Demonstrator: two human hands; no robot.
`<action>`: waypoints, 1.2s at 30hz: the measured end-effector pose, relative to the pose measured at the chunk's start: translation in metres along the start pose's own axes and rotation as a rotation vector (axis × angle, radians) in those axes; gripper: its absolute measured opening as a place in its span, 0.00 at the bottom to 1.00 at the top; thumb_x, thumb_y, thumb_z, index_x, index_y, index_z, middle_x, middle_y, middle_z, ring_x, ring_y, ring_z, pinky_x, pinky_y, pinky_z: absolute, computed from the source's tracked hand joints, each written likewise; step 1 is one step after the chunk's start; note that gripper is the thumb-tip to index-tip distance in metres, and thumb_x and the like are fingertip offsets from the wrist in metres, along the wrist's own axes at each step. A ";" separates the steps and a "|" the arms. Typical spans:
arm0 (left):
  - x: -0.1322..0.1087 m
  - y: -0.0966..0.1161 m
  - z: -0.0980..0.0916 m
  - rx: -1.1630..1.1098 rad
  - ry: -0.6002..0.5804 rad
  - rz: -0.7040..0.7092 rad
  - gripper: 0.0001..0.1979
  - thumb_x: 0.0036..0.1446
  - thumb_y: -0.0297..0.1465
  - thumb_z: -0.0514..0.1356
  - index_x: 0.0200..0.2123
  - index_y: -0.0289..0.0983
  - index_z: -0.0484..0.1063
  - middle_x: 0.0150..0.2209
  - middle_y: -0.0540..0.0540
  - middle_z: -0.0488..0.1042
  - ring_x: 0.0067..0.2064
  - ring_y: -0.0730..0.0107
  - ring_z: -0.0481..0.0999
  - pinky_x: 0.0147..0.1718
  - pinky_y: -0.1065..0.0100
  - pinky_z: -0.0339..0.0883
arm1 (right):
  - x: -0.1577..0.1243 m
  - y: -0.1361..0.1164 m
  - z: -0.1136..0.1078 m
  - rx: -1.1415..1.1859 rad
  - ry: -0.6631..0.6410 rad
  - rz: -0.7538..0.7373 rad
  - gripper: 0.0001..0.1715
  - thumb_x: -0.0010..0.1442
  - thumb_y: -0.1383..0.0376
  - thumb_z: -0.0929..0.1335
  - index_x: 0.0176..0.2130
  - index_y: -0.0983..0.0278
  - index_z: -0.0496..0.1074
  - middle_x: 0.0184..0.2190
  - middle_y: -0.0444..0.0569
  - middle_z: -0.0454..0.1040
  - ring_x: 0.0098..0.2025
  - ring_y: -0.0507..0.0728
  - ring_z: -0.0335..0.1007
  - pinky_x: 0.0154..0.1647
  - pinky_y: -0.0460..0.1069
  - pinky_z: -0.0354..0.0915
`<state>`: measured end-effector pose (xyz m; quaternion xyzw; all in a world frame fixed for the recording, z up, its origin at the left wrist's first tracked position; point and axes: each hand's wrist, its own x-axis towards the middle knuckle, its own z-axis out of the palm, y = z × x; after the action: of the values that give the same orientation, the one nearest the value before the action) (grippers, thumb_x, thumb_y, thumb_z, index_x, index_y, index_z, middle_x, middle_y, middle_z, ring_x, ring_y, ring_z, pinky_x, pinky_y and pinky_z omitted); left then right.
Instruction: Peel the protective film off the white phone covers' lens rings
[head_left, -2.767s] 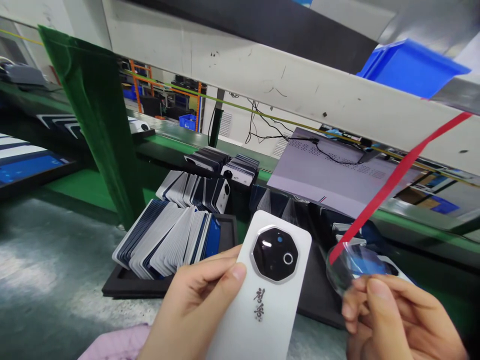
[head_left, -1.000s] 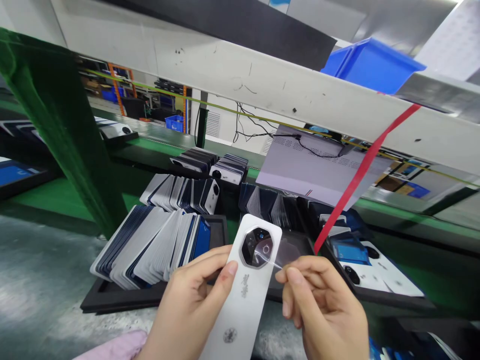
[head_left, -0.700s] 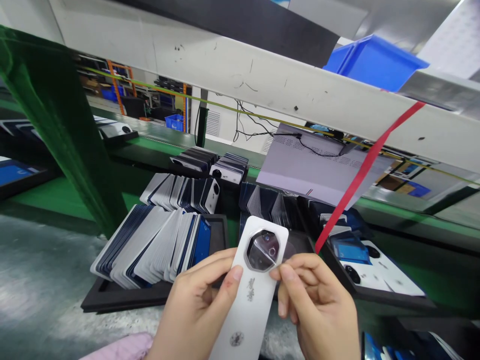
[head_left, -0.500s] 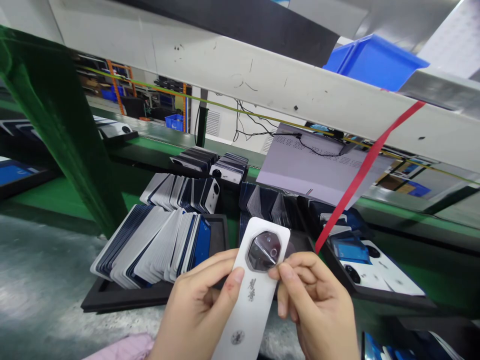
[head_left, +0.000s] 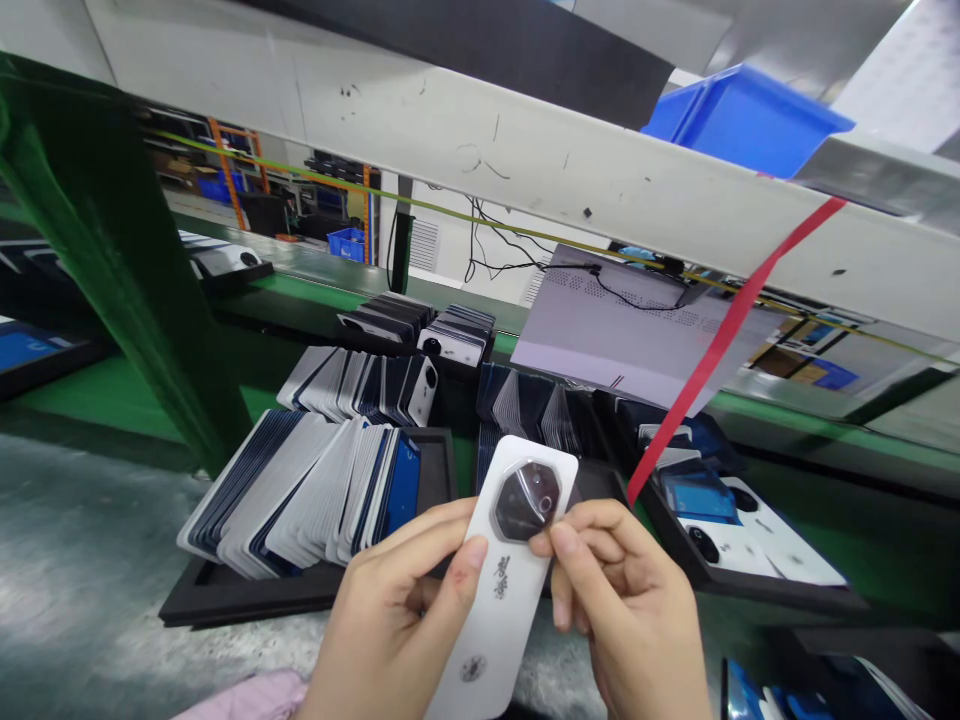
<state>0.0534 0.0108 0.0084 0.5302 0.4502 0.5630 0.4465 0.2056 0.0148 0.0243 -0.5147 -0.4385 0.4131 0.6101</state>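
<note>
A white phone back panel (head_left: 499, 610) with a dark octagonal camera area (head_left: 525, 500) is held tilted in front of me. My left hand (head_left: 412, 600) grips its left edge, thumb on the face and fingers behind. At the lower right of the camera area, my right hand (head_left: 622, 600) has thumb and forefinger pinched together; whatever may be between them is too small to make out. Behind the hands, a black tray (head_left: 247, 610) holds many upright white and dark blue panels (head_left: 300, 490).
More panels stand in a tray (head_left: 532, 410) behind. At the right, another black tray (head_left: 795, 595) holds white panels lying flat. A red strap (head_left: 705, 370) hangs from the white beam (head_left: 450, 140); a green post (head_left: 127, 260) slants at the left.
The right hand's pinched fingertips have shifted slightly left along the lower edge of the camera area. The glare on that area has changed, and the left hand keeps its grip.
</note>
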 end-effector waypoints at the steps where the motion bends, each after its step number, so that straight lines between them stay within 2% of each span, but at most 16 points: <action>1: 0.000 0.000 0.000 0.001 0.001 0.003 0.12 0.64 0.36 0.64 0.43 0.59 0.86 0.48 0.53 0.85 0.27 0.76 0.79 0.19 0.80 0.67 | 0.000 0.000 0.000 0.000 -0.002 -0.001 0.16 0.56 0.55 0.78 0.30 0.64 0.75 0.23 0.44 0.80 0.16 0.45 0.64 0.19 0.41 0.58; 6: 0.000 -0.001 0.000 0.012 -0.003 0.019 0.12 0.65 0.35 0.63 0.43 0.59 0.86 0.48 0.53 0.85 0.29 0.74 0.81 0.19 0.80 0.67 | 0.002 0.002 -0.002 0.006 -0.009 0.003 0.16 0.56 0.56 0.79 0.30 0.63 0.76 0.25 0.44 0.81 0.16 0.44 0.64 0.18 0.40 0.56; 10: -0.001 -0.003 -0.001 0.040 -0.012 0.025 0.12 0.66 0.35 0.63 0.44 0.59 0.86 0.49 0.53 0.85 0.25 0.76 0.77 0.19 0.78 0.67 | 0.002 0.001 -0.001 0.002 -0.017 -0.008 0.15 0.57 0.56 0.78 0.30 0.63 0.76 0.24 0.44 0.81 0.16 0.44 0.64 0.18 0.39 0.56; 12: -0.002 -0.004 -0.002 0.061 -0.012 0.062 0.12 0.66 0.34 0.63 0.45 0.59 0.85 0.49 0.53 0.85 0.25 0.76 0.77 0.21 0.78 0.70 | 0.002 0.001 -0.001 -0.001 -0.019 -0.009 0.16 0.57 0.56 0.78 0.30 0.63 0.76 0.24 0.44 0.81 0.16 0.43 0.64 0.18 0.38 0.56; 15: -0.003 -0.006 -0.002 0.102 0.003 0.183 0.16 0.66 0.30 0.63 0.47 0.60 0.84 0.50 0.56 0.85 0.39 0.71 0.85 0.35 0.79 0.76 | 0.003 0.003 -0.003 0.002 -0.023 -0.009 0.16 0.57 0.55 0.78 0.30 0.64 0.75 0.24 0.44 0.81 0.16 0.43 0.63 0.18 0.37 0.57; 17: -0.003 -0.007 -0.002 0.140 -0.006 0.288 0.19 0.66 0.27 0.62 0.50 0.60 0.82 0.52 0.58 0.84 0.50 0.70 0.84 0.47 0.80 0.74 | 0.006 0.006 -0.006 -0.004 -0.052 -0.017 0.16 0.58 0.55 0.78 0.30 0.64 0.75 0.24 0.45 0.80 0.16 0.43 0.64 0.17 0.37 0.57; 19: -0.001 -0.009 -0.003 0.171 -0.023 0.374 0.21 0.67 0.25 0.60 0.53 0.58 0.81 0.54 0.59 0.83 0.55 0.72 0.82 0.54 0.81 0.70 | 0.007 0.008 -0.009 -0.017 -0.102 -0.031 0.16 0.60 0.56 0.77 0.31 0.63 0.75 0.24 0.45 0.81 0.15 0.43 0.64 0.16 0.37 0.57; 24: 0.002 -0.013 -0.008 0.256 -0.120 0.460 0.23 0.67 0.22 0.60 0.57 0.53 0.78 0.58 0.60 0.81 0.58 0.79 0.79 0.57 0.88 0.63 | 0.009 0.011 -0.011 -0.003 -0.105 -0.010 0.16 0.60 0.56 0.77 0.31 0.63 0.74 0.23 0.44 0.80 0.15 0.43 0.65 0.16 0.36 0.58; 28: -0.003 -0.016 -0.004 0.239 -0.091 0.511 0.27 0.66 0.20 0.59 0.60 0.56 0.75 0.58 0.64 0.80 0.58 0.82 0.78 0.58 0.90 0.60 | 0.011 0.010 -0.012 -0.026 -0.153 0.013 0.20 0.60 0.52 0.77 0.32 0.64 0.72 0.24 0.45 0.79 0.13 0.44 0.65 0.14 0.37 0.57; 32: -0.004 -0.014 -0.002 0.234 -0.060 0.454 0.26 0.65 0.21 0.60 0.56 0.59 0.78 0.56 0.66 0.81 0.55 0.82 0.80 0.57 0.90 0.61 | 0.016 0.010 -0.016 -0.093 -0.230 0.106 0.25 0.59 0.47 0.76 0.32 0.62 0.66 0.20 0.40 0.74 0.13 0.44 0.63 0.13 0.38 0.54; 34: -0.001 -0.011 -0.004 0.200 -0.061 0.360 0.22 0.67 0.25 0.60 0.53 0.60 0.80 0.54 0.64 0.83 0.52 0.78 0.82 0.53 0.88 0.67 | 0.019 0.009 -0.017 -0.125 -0.268 0.100 0.25 0.58 0.46 0.76 0.33 0.62 0.66 0.22 0.38 0.71 0.16 0.44 0.62 0.13 0.37 0.54; 36: 0.002 -0.008 -0.007 0.164 -0.123 0.237 0.17 0.69 0.29 0.61 0.50 0.59 0.82 0.53 0.60 0.83 0.51 0.72 0.84 0.44 0.85 0.74 | 0.021 0.008 -0.020 -0.141 -0.323 0.086 0.25 0.58 0.45 0.75 0.37 0.62 0.69 0.25 0.39 0.71 0.19 0.45 0.62 0.14 0.38 0.55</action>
<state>0.0463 0.0142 0.0008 0.6478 0.4008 0.5393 0.3590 0.2300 0.0305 0.0167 -0.5014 -0.5361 0.4845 0.4759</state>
